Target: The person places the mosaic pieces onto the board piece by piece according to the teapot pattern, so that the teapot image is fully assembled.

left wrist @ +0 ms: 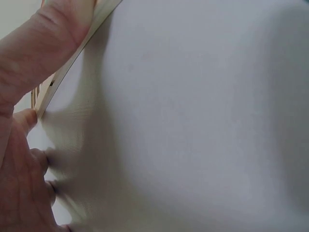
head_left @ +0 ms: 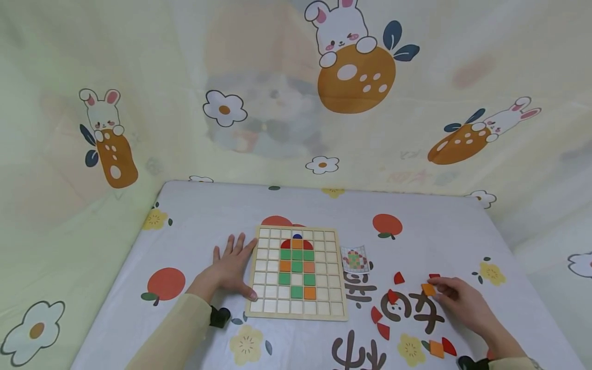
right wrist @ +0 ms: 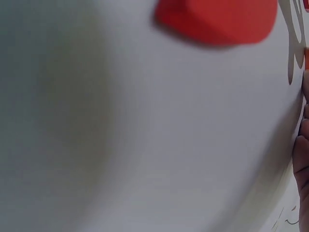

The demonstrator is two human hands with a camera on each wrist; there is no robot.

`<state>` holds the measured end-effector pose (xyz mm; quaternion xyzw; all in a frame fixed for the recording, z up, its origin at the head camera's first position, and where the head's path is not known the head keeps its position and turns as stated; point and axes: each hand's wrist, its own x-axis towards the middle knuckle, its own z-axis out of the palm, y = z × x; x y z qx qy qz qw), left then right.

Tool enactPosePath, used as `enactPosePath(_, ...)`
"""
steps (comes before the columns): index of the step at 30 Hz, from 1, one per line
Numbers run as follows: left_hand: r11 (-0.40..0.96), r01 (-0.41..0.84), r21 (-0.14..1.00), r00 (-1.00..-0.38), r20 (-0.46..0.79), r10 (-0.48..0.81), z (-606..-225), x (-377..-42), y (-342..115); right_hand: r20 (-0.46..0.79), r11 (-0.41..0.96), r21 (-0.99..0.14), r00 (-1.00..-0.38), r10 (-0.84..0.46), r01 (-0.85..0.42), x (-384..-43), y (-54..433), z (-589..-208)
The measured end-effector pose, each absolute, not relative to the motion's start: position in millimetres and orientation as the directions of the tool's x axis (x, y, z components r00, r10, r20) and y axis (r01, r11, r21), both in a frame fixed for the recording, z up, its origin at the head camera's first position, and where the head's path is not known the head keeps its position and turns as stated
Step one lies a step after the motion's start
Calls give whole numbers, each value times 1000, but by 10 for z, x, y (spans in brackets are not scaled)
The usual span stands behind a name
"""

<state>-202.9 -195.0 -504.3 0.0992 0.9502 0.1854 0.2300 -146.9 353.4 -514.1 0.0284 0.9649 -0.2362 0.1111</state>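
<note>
A wooden grid board [head_left: 273, 307] lies on the table, with green, orange, red and blue pieces set in its middle columns. My left hand [head_left: 231, 267] rests spread at the board's left edge, thumb and index finger touching the frame; the left wrist view shows the thumb [left wrist: 43, 46] against the wooden rim. On the right, my right hand [head_left: 464, 303] pinches an orange square tile [head_left: 428, 290] between thumb and fingers, just over the cloth. In the right wrist view only part of that hand [right wrist: 301, 159] shows at the edge.
Loose red quarter-round pieces [head_left: 383, 331] lie scattered between board and right hand. Another orange square [head_left: 437, 349] sits near the front beside a red piece [head_left: 448, 346]. A small pattern card [head_left: 355, 260] lies against the board's right side. A printed curtain [head_left: 277, 139] hangs behind the table.
</note>
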Motion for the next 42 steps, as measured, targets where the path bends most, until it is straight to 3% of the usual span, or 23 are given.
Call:
enactPosePath(23,910,104,401,-877,-394,274,-5069,-2021,-1950,-308,846,-467,-944,115,256,-1390,3400,-5055)
enactPosePath(42,913,101,394,-876,-400,270,-5027,-2026,-1936,-261,804,-588,-962,-80,93,-1397,2349,-4919)
